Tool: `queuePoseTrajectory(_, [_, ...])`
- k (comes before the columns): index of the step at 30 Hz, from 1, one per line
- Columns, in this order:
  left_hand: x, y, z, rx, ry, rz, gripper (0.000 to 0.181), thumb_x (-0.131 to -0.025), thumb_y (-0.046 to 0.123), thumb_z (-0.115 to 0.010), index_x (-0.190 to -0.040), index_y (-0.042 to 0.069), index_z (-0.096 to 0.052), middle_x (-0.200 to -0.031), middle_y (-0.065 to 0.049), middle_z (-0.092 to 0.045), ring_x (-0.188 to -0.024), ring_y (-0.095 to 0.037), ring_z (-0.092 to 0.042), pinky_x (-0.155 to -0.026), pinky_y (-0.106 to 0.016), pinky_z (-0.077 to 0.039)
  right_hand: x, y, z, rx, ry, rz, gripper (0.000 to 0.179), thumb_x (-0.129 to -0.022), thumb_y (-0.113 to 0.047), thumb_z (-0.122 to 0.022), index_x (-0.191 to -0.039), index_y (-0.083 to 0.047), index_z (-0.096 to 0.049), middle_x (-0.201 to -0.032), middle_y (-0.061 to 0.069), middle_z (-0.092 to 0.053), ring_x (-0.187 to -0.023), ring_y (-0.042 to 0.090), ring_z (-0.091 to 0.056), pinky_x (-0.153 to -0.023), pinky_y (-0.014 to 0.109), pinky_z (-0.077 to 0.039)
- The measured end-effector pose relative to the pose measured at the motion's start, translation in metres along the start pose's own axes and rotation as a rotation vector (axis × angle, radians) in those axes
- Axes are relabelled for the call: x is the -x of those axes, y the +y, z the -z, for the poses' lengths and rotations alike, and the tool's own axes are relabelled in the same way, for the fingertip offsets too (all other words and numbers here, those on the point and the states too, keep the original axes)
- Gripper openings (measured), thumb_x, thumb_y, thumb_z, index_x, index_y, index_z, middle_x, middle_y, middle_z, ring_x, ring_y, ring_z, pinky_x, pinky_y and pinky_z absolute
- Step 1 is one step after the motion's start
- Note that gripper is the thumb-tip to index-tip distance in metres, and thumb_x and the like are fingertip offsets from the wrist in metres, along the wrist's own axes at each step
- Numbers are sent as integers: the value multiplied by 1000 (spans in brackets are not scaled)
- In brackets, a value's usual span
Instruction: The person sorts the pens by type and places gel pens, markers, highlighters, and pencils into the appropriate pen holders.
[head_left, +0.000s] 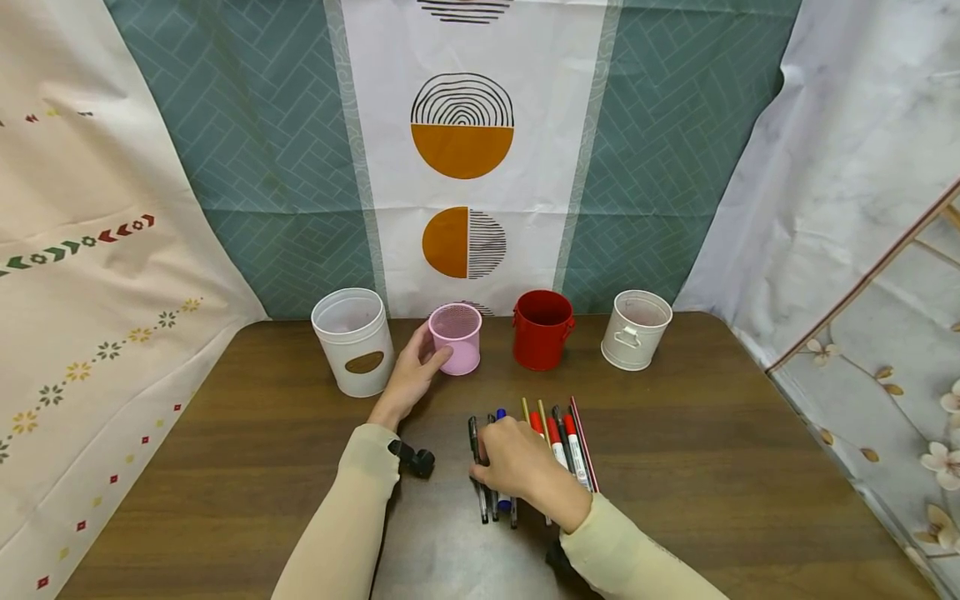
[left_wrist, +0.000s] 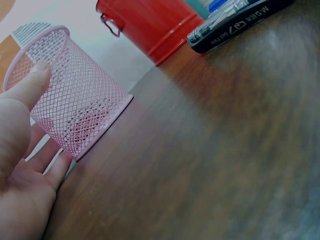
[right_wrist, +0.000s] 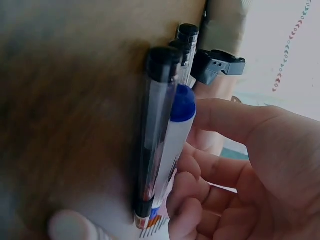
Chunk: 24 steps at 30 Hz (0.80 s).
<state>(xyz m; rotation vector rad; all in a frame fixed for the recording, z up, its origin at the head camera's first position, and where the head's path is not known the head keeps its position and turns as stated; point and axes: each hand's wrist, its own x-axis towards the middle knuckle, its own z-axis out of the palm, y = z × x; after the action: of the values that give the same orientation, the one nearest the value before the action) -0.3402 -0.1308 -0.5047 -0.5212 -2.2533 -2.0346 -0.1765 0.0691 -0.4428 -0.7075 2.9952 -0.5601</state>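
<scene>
My left hand (head_left: 408, 371) holds a pink mesh pen cup (left_wrist: 85, 95), thumb on the near side and fingers around its back and base. The cup stands upright on the table. My right hand (head_left: 517, 462) bends over a row of pens, fingers curled, thumb across the leftmost black gel pen (head_left: 480, 500) in the head view. A white marker with blue ends (right_wrist: 175, 140) lies right by the thumb and curled fingers in the right wrist view. Beside it is a clear pen with a black end (right_wrist: 155, 115). The fingertips are hidden, so I cannot tell what they grip.
Red-capped markers (head_left: 573, 442) and several pencils lie right of my right hand. Along the back stand a large white bin (head_left: 352, 342), a red bucket (head_left: 538, 337) and a small white bucket (head_left: 626, 337). Patterned cloth (head_left: 465, 192) hangs behind the wooden table (head_left: 712, 467).
</scene>
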Motion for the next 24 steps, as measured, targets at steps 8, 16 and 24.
queuePoseTrajectory(8, [-1, -2, 0, 9, -6, -12, 68, -105, 17, -69, -164, 6, -35, -163, -21, -43, -152, -39, -39, -128, -54, -29, 1, -1, -2, 8, 5, -55, 38, -83, -22, -86, -56, -19, -60, -55, -9, -53, -52, 9, -51, -45, 26, -43])
queuePoseTrajectory(16, [-1, -1, 0, -1, 5, -11, 69, -105, 18, -70, -164, 10, -36, -162, -17, -46, -150, -36, -42, -126, -51, -33, -2, 3, -1, -80, -6, -66, 40, -79, -18, -85, -49, -18, -59, -49, -12, -46, -50, 7, -44, -46, 24, -40])
queuePoseTrajectory(24, [-1, -1, 0, -9, 1, -3, 70, -105, 18, -70, -165, 10, -35, -163, -17, -45, -151, -36, -41, -127, -50, -33, 0, 3, -1, -66, 4, -60, 32, -75, -20, -89, -55, -18, -65, -57, -9, -58, -53, 9, -53, -49, 26, -47])
